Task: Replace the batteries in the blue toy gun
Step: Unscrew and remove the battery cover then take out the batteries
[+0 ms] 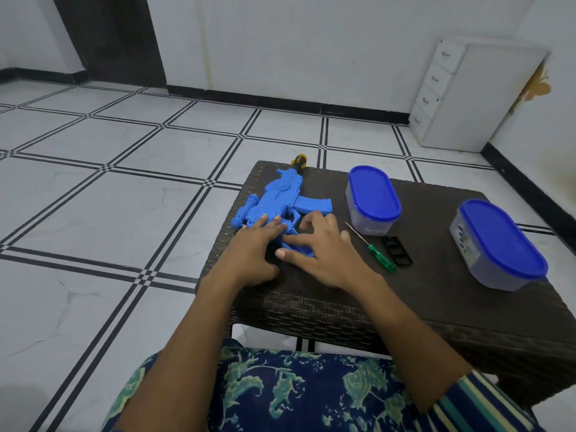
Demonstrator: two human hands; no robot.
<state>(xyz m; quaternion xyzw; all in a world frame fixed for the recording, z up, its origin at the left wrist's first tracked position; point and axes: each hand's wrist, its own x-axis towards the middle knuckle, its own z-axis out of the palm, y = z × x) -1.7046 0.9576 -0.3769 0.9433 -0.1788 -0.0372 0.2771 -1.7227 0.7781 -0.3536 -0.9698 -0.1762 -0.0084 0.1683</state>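
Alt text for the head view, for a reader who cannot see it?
The left hand and right hand rest on a blue toy gun lying flat on a dark woven table. To its right lie a green-handled screwdriver, a small black ribbed piece, a blue-lidded container and a second blue-lidded container.

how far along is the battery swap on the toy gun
Done: the screwdriver lies set down beside a black piece, possibly the battery cover. In hand: left hand and right hand both rest on the toy gun on the table. Left: no batteries visible; near tub and far tub are lidded, so swapping and closing up seem to remain.
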